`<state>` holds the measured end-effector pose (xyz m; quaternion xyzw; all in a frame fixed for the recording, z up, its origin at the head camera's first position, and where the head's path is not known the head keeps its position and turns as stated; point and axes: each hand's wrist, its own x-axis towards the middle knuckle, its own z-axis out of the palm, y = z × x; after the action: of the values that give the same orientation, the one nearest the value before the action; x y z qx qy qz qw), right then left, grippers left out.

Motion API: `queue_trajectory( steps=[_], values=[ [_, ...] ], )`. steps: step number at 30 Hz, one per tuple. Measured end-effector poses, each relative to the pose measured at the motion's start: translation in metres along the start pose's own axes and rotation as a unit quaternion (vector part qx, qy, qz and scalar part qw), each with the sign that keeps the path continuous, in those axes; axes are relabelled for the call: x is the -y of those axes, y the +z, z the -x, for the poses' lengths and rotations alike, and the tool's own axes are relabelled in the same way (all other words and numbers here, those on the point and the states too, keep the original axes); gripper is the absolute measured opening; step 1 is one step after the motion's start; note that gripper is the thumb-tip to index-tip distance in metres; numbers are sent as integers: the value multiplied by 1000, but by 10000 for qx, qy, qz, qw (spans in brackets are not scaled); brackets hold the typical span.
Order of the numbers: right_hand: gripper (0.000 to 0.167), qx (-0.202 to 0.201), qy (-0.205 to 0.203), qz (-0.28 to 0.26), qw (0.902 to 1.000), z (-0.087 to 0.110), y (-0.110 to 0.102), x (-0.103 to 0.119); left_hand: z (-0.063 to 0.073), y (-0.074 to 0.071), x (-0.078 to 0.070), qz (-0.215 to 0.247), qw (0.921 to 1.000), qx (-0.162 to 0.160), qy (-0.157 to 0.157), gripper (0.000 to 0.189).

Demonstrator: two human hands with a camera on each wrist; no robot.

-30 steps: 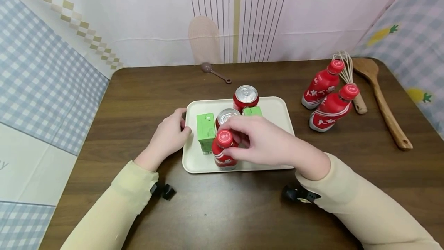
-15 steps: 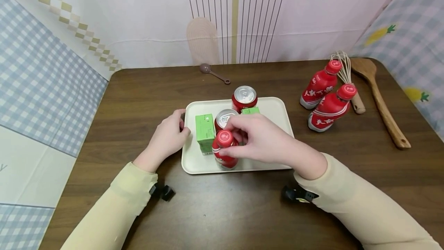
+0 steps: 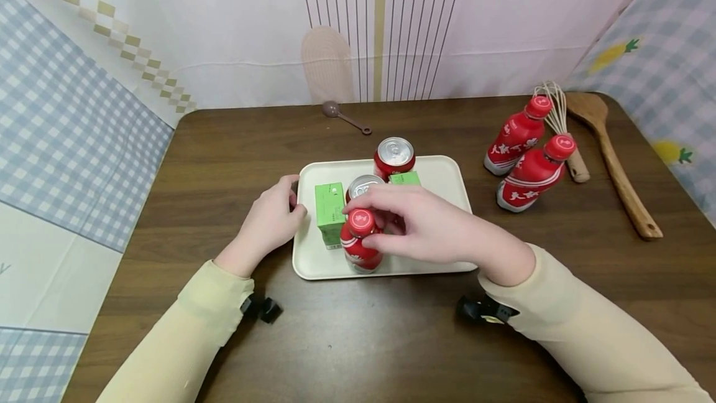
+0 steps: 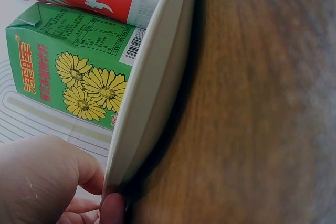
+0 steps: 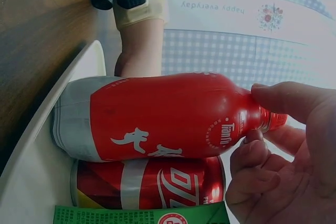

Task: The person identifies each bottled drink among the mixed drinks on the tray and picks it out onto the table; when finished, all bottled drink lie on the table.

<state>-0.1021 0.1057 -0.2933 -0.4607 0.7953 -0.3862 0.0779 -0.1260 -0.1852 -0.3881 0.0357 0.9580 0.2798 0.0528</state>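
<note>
Pinching red bottle (image 3: 357, 255) (right hand (image 3: 427, 226)), tray rim (image 3: 462, 184) (left hand (image 3: 270, 219)); could knock green carton (image 3: 331, 211) if released askew.

Left hand (image 3: 267, 219) pinching, right hand (image 3: 422, 227) pinching, arms (image 3: 576, 322) angled inward

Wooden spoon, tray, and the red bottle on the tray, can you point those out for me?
Wooden spoon (image 3: 616, 170): head view, middle of the handle.
Tray (image 3: 443, 188): head view, bare floor near its right end.
Red bottle (image 5: 163, 116): right wrist view, red wrap around the body.
</note>
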Motion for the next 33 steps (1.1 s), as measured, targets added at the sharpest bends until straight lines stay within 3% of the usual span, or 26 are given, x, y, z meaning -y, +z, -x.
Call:
queue_trajectory(
  steps=[13,21,27,33],
  values=[
    [34,-328,645,-32,9974,-2,5,4,0,0,0,-14,10000,-71,47,56],
    [42,-171,529,-313,9980,-1,2,2,0,0,1,-19,10000,-54,50,56],
    [31,-141,319,-427,9985,-1,1,1,1,-1,0,-23,10000,-41,13,56],
    [29,-347,545,-319,9974,-1,4,2,1,-1,-1,-16,10000,-21,20,57]
  ],
)
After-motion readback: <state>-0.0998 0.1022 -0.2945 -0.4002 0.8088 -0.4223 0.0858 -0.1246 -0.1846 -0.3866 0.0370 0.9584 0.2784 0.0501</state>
